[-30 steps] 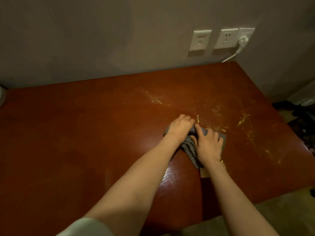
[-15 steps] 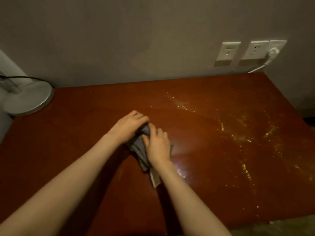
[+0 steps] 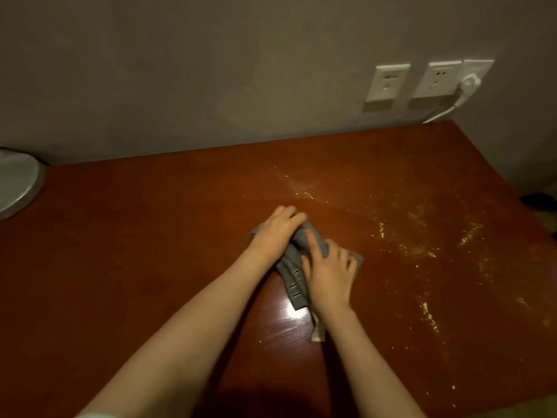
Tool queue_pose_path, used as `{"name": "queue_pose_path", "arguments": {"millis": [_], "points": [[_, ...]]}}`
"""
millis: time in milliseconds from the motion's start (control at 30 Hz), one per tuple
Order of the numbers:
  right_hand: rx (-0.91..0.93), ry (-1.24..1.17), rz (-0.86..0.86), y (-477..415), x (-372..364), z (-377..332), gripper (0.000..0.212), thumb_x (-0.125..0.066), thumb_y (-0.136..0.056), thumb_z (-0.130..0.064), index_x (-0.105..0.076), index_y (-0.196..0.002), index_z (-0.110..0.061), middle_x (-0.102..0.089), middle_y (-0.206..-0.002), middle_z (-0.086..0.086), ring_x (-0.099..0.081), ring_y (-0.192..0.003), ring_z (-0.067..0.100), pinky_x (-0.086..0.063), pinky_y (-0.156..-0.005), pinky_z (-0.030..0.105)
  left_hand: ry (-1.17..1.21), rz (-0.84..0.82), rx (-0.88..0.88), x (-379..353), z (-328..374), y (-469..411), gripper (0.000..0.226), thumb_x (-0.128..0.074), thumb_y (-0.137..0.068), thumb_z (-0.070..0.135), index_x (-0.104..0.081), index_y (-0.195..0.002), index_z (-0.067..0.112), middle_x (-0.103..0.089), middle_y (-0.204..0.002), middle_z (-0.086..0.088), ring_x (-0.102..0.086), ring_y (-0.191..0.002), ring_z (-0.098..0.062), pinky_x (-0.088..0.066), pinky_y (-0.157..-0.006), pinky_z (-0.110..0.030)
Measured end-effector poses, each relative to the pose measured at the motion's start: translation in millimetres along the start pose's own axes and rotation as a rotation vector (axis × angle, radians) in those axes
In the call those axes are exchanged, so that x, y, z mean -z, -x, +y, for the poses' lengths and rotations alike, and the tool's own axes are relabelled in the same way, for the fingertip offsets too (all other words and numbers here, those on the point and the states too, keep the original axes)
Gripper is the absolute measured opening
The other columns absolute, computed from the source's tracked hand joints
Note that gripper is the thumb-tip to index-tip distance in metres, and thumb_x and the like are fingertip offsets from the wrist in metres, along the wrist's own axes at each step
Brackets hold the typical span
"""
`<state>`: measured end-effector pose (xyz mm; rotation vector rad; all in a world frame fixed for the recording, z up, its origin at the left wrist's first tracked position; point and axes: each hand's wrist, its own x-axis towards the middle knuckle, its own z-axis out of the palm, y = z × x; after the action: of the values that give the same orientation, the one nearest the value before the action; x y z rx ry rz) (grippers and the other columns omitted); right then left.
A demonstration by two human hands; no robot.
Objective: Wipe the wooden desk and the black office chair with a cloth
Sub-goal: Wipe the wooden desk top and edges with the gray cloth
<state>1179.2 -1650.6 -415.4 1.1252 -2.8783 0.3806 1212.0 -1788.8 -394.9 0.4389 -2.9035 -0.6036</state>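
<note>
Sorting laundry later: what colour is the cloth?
Grey cloth, with darker ribbed marks; head view.

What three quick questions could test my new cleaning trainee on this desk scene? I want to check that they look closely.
1. True or false: both hands press the cloth on the desk.
2. Which side of the cloth holds the yellowish specks: A) left, B) right?
3. Fill in: the plug sits in the ___ of the three wall plates.

Key: 1 true, the left hand and right hand both lie on it. 2 B. 3 rightmost.
</note>
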Motion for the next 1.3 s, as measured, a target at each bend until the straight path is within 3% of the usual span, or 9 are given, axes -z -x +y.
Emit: {"name": "queue_pose_path", "arguments": {"millis": [267,433,567,667,800,867,1000,1167,1300], "points": [[-0.104,0.039,-0.009,-13.3,25.3,125.4,0.051,-0.041,-0.098,-0.036,-0.028,-0.147,-0.030,-0.045,-0.136,0.016,-0.040,-0.120,0.035,-0.032,-0.094,0.047,-0.065,-0.138,-0.137,-40.4,89.5,-75.6,0.034,-0.046,-0.090,0.010,-0.047,-0.124,0.010,-0.044,-0.119,-0.015,-0.038,-0.114,-0.029,-0.039,-0.088,-0.040],[0.004,-0.111,0.087,-2.2,41.2,102.5,0.048,-0.062,-0.089,-0.020,-0.050,-0.135,-0.013,-0.062,-0.109,0.024,-0.055,-0.087,0.040,-0.047,-0.071,0.045,-0.031,-0.095,-0.248,-1.8,85.3,-57.5,0.036,-0.049,-0.082,-0.003,-0.053,-0.115,0.009,-0.050,-0.113,-0.012,-0.043,-0.105,-0.027,-0.041,-0.086,-0.037],[0.040,-0.283,0.124,26.1,60.4,32.9,0.045,-0.044,-0.092,-0.032,-0.052,-0.133,-0.015,-0.063,-0.106,0.017,-0.056,-0.086,0.035,-0.049,-0.073,0.040,-0.015,-0.085,-0.294,45.7,46.7,-8.1,0.043,-0.051,-0.069,-0.011,-0.059,-0.108,0.004,-0.056,-0.109,-0.017,-0.049,-0.099,-0.034,-0.043,-0.084,-0.041],[0.076,-0.404,-0.007,53.2,64.4,-17.4,0.043,-0.042,-0.096,-0.031,-0.048,-0.136,-0.019,-0.059,-0.115,0.015,-0.051,-0.099,0.034,-0.044,-0.081,0.040,-0.065,-0.165,-0.219,72.8,16.0,41.5,0.043,-0.049,-0.068,-0.011,-0.058,-0.107,0.005,-0.055,-0.110,-0.014,-0.048,-0.099,-0.032,-0.042,-0.084,-0.042],[0.154,-0.346,0.003,100.3,45.2,-69.3,0.043,-0.039,-0.080,-0.035,-0.062,-0.114,-0.022,-0.061,-0.079,0.007,-0.059,-0.068,0.027,-0.048,-0.053,0.030,-0.066,-0.336,-0.109,85.9,-13.1,110.0,0.037,-0.049,-0.070,-0.009,-0.058,-0.103,0.004,-0.056,-0.107,-0.014,-0.048,-0.099,-0.030,-0.036,-0.084,-0.037],[0.246,-0.272,-0.010,124.3,25.7,-82.6,0.039,-0.044,-0.077,-0.035,-0.054,-0.113,-0.025,-0.058,-0.074,0.005,-0.057,-0.063,0.024,-0.046,-0.050,0.027,-0.074,-0.408,-0.066,79.1,-23.8,141.6,0.034,-0.050,-0.071,-0.010,-0.058,-0.100,0.005,-0.055,-0.106,-0.013,-0.047,-0.099,-0.030,-0.035,-0.083,-0.035],[0.363,-0.178,-0.030,137.1,2.4,-74.6,0.051,-0.074,-0.066,-0.032,-0.053,-0.113,-0.027,-0.059,-0.079,0.006,-0.055,-0.064,0.025,-0.045,-0.051,0.031,-0.077,-0.345,0.000,50.2,-30.5,164.1,0.036,-0.047,-0.070,-0.016,-0.057,-0.097,0.006,-0.052,-0.107,-0.011,-0.045,-0.098,-0.028,-0.032,-0.079,-0.028],[0.274,-0.093,-0.001,106.6,13.5,-21.2,0.041,-0.044,-0.074,-0.036,-0.070,-0.104,-0.026,-0.062,-0.078,0.011,-0.056,-0.060,0.029,-0.044,-0.050,0.029,-0.005,-0.173,-0.057,13.8,1.1,127.6,0.034,-0.043,-0.062,-0.005,-0.056,-0.091,0.007,-0.052,-0.092,-0.016,-0.043,-0.085,-0.027,-0.037,-0.072,-0.034],[0.183,-0.038,0.025,91.1,20.3,38.6,0.036,-0.056,-0.081,-0.032,-0.065,-0.113,-0.019,-0.062,-0.089,0.018,-0.057,-0.069,0.034,-0.047,-0.057,0.035,-0.015,-0.150,-0.112,-8.0,49.6,72.5,0.030,-0.040,-0.079,0.010,-0.056,-0.103,0.005,-0.049,-0.103,-0.019,-0.044,-0.098,-0.032,-0.040,-0.079,-0.041]]}}
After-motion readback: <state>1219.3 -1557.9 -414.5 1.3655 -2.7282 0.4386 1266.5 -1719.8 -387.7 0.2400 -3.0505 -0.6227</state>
